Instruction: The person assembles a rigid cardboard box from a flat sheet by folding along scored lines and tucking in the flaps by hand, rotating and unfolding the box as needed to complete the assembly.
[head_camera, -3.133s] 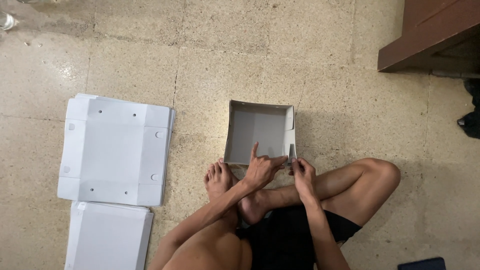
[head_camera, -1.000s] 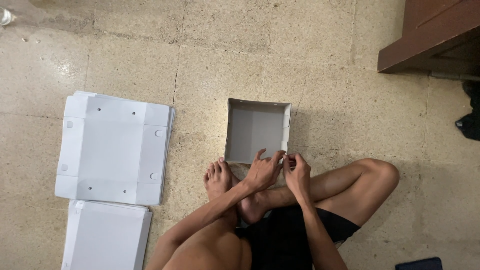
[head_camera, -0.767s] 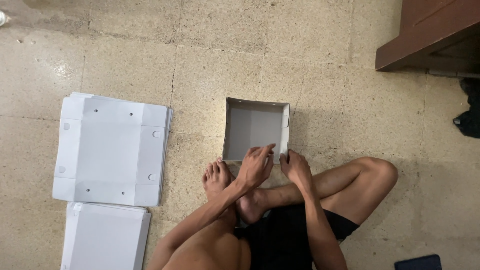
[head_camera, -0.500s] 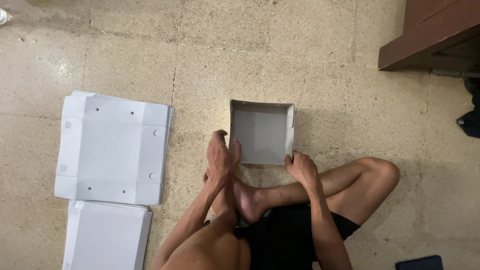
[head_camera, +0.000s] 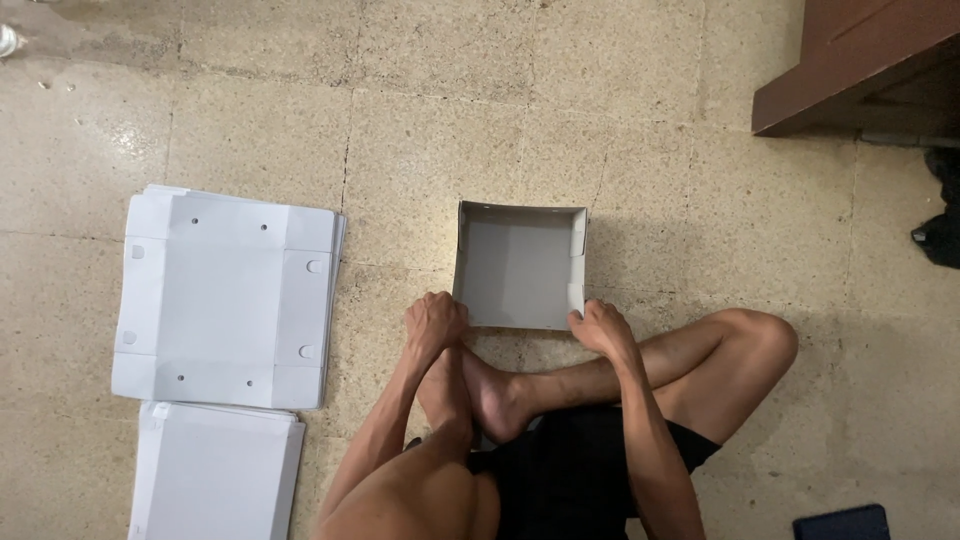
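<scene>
A folded grey-white cardboard box (head_camera: 515, 265) stands open-topped on the stone floor in front of my crossed legs. My left hand (head_camera: 435, 322) is curled at the box's near left corner, touching its wall. At the near right corner, my right hand (head_camera: 600, 326) has its fingers closed on the wall. The box is empty inside. Its right wall shows a folded flap.
A stack of flat white box blanks (head_camera: 225, 295) lies on the floor to the left, with another flat stack (head_camera: 215, 470) below it. A brown wooden furniture piece (head_camera: 860, 60) stands at the top right, a dark object (head_camera: 940, 235) at the right edge, and a dark flat item (head_camera: 840, 522) at the bottom right.
My left hand has left the middle of the box's near edge and moved to its near left corner, curling there. My right hand stays at the near right corner.
</scene>
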